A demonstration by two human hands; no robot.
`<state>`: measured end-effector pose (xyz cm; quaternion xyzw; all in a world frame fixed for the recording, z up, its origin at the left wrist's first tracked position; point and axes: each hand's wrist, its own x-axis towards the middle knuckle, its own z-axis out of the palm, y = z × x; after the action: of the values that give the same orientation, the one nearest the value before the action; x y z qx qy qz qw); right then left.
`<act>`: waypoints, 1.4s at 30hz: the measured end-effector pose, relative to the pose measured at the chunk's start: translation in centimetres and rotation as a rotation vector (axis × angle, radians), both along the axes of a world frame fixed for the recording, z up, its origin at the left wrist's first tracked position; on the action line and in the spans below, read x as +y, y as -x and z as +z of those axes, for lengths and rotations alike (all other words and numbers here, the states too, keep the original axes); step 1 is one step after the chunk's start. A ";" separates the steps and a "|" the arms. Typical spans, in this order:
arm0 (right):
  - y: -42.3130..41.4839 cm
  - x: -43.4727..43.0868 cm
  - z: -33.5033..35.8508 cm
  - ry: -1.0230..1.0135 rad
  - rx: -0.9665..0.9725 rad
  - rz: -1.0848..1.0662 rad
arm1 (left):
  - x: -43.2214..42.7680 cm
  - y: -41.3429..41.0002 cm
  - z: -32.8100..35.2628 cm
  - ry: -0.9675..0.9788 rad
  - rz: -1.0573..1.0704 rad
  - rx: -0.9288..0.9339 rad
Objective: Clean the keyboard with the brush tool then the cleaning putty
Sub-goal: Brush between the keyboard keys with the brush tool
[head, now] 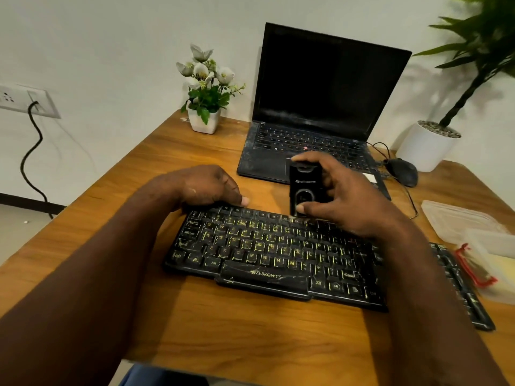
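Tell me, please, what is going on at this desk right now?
A person is working on a dusty black keyboard on a wooden desk. The right hand grips a small black brush tool upright, its lower end at the keyboard's top row of keys. The left hand rests on the keyboard's far left corner, apparently steadying it; its fingers are hidden. An open laptop with a dark screen sits behind, untouched. Neither hand holds putty.

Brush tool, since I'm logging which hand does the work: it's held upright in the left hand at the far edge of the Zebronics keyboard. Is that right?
Wrong hand. The head view shows the brush tool held upright in the right hand at the far edge of the Zebronics keyboard; the left hand sits at its far left corner.
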<state>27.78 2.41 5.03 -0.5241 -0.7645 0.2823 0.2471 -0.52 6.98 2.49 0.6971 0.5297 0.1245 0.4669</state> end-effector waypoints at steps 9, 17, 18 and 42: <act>3.4 -0.7 -0.2 -0.116 0.061 0.076 | 0.1 -0.6 -0.4 -0.044 0.025 0.015; -0.2 -0.6 0.4 -0.061 0.025 -0.031 | 0.2 -0.6 -0.3 -0.011 0.043 0.001; 0.2 -0.7 0.4 -0.083 0.040 -0.040 | 0.2 -0.6 -0.2 -0.001 0.045 -0.006; 5.3 -0.5 -1.2 -0.389 -0.067 0.017 | 0.3 -0.2 -0.3 -0.006 0.042 -0.015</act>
<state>22.50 1.95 3.78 -0.4690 -0.8170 0.1138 0.3156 -0.29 7.25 2.22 0.6863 0.5402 0.1413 0.4660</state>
